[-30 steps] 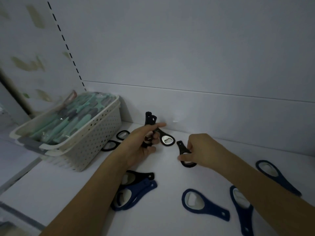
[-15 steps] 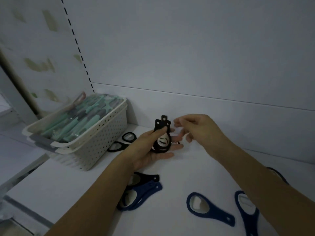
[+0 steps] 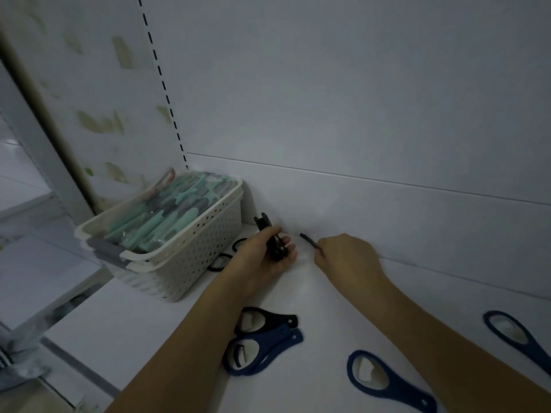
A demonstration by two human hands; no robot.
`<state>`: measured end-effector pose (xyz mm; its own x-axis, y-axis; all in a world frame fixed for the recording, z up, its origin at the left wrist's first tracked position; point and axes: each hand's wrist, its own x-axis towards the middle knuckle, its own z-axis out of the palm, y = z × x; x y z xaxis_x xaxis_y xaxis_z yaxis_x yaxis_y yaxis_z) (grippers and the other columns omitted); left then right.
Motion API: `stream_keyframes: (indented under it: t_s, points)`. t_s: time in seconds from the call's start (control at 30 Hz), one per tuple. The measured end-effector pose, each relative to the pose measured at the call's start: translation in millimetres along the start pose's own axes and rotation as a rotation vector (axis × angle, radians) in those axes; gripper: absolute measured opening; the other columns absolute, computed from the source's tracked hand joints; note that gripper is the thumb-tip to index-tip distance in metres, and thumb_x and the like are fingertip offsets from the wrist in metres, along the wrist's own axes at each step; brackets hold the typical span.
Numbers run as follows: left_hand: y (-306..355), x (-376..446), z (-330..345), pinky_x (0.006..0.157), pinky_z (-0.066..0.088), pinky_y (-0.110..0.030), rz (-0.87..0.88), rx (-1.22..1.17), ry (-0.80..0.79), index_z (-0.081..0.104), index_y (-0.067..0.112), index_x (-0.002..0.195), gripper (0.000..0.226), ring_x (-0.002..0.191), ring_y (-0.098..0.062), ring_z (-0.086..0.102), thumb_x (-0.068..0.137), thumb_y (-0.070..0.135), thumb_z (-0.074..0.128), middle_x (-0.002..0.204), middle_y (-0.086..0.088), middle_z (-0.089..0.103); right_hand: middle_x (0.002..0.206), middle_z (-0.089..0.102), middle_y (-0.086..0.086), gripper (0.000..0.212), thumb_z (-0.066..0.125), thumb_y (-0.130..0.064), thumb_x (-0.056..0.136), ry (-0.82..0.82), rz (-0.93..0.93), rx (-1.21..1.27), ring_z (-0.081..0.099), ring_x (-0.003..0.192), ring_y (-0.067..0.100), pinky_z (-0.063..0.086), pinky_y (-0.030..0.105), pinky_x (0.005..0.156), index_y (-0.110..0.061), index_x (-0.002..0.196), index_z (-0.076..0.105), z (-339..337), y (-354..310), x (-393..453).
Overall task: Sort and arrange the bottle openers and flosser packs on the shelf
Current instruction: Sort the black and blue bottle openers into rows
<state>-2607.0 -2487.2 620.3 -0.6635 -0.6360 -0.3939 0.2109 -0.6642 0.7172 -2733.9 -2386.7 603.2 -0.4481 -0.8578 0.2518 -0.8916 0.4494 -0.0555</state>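
Note:
My left hand [image 3: 262, 260] grips a small stack of black bottle openers [image 3: 272, 241] near the back wall of the white shelf [image 3: 149, 317]. Just to its right, my right hand [image 3: 348, 253] pinches another black opener [image 3: 308, 240] by one end. Two black openers [image 3: 229, 253] lie flat between the basket and my left hand. A black opener [image 3: 268, 318] and dark blue ones [image 3: 262, 345] sit piled under my left forearm. More blue openers lie at front right [image 3: 387, 380] and far right [image 3: 512, 335]. A cream basket [image 3: 190, 248] holds teal flosser packs [image 3: 167, 216].
The basket stands at the shelf's left end against the back panel [image 3: 387, 204]. A perforated upright [image 3: 161, 84] runs up the wall behind it. The shelf's front edge [image 3: 80, 365] drops off at lower left, with a lower shelf beyond.
Both hands have moved toward the back wall. My right hand, empty and reaching half a second ago, now pinches a black opener beside the stack in my left hand.

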Motion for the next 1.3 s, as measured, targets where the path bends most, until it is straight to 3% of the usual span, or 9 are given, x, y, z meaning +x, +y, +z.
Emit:
stream_keyframes:
  t_s: [0.2,0.3,0.4,0.47,0.57,0.67,1.0,1.17,1.3]
  points:
    - [-3,-4,-3,0.076,0.060,-0.051,0.004,0.103,-0.069,0.050,0.002,0.128,0.038,0.107,-0.042,0.065,0.101,0.028,0.052,0.122,-0.028,0.061,0.055,0.055,-0.001,0.034,0.050,-0.027,0.092,0.354,0.025,0.424,0.054,0.052,0.020,0.037,0.031,0.049,-0.020,0.059,0.047,-6,9,3]
    - [-3,-8,-2,0.079,0.060,-0.047,-0.006,0.180,-0.183,0.058,0.005,0.128,0.043,0.107,-0.036,0.068,0.099,0.036,0.055,0.123,-0.022,0.066,0.072,0.069,-0.010,0.030,0.048,-0.038,0.097,0.267,-0.074,0.598,0.062,0.064,0.006,0.050,0.030,0.061,-0.026,0.077,0.069,-13,-7,3]
    - [3,-13,-3,0.059,0.060,-0.034,0.047,0.173,-0.027,0.057,0.000,0.125,0.031,0.085,-0.027,0.073,0.098,0.016,0.058,0.104,-0.018,0.070,0.099,0.067,-0.011,0.027,0.047,-0.037,0.098,0.375,-0.058,0.765,0.062,0.083,0.003,0.051,0.021,0.072,-0.023,0.103,0.069,-18,-14,1]
    - [16,-22,-11,0.053,0.058,-0.031,0.098,0.299,0.068,0.059,0.003,0.118,0.022,0.078,-0.023,0.067,0.098,0.011,0.057,0.092,-0.014,0.066,0.100,0.064,-0.007,0.020,0.050,-0.029,0.098,0.421,-0.007,0.758,0.060,0.084,0.006,0.048,0.020,0.072,-0.020,0.104,0.066,-21,-11,7]
    - [32,-44,-34,0.052,0.054,-0.028,0.157,0.640,0.076,0.063,0.009,0.112,0.021,0.074,-0.016,0.066,0.096,0.023,0.062,0.082,-0.004,0.068,0.107,0.064,-0.004,0.027,0.060,-0.035,0.092,0.038,-0.043,0.673,0.061,0.092,0.011,0.048,0.023,0.078,-0.020,0.114,0.063,-13,-18,21]
    - [29,-65,-58,0.044,0.047,-0.024,0.101,0.598,0.071,0.067,0.010,0.106,0.021,0.066,-0.015,0.064,0.095,0.028,0.062,0.074,-0.002,0.068,0.119,0.058,-0.002,0.054,0.064,-0.051,0.085,-0.225,-0.260,0.525,0.055,0.106,0.015,0.047,0.029,0.089,-0.022,0.130,0.056,8,-53,31]
    - [19,-84,-88,0.037,0.041,-0.020,0.153,0.283,0.062,0.062,0.008,0.109,0.019,0.060,-0.013,0.061,0.097,0.020,0.054,0.075,-0.006,0.062,0.095,0.067,0.009,0.017,0.047,-0.012,0.098,-0.152,-0.479,0.116,0.053,0.076,0.015,0.038,0.026,0.064,-0.008,0.100,0.063,41,-75,44]
    - [18,-82,-87,0.045,0.051,-0.024,0.131,0.274,0.051,0.060,0.006,0.116,0.024,0.065,-0.017,0.061,0.096,0.018,0.058,0.078,-0.009,0.061,0.102,0.062,0.010,0.019,0.047,-0.010,0.097,-0.121,-0.426,0.158,0.060,0.091,0.022,0.045,0.031,0.073,-0.007,0.107,0.063,25,-56,29]
    - [18,-81,-83,0.050,0.054,-0.027,0.067,0.320,0.065,0.060,0.005,0.123,0.030,0.069,-0.018,0.064,0.095,0.018,0.060,0.082,-0.009,0.063,0.087,0.062,0.012,0.013,0.058,-0.006,0.089,0.050,-0.397,0.324,0.061,0.078,0.025,0.047,0.032,0.064,-0.006,0.095,0.070,21,-34,12]
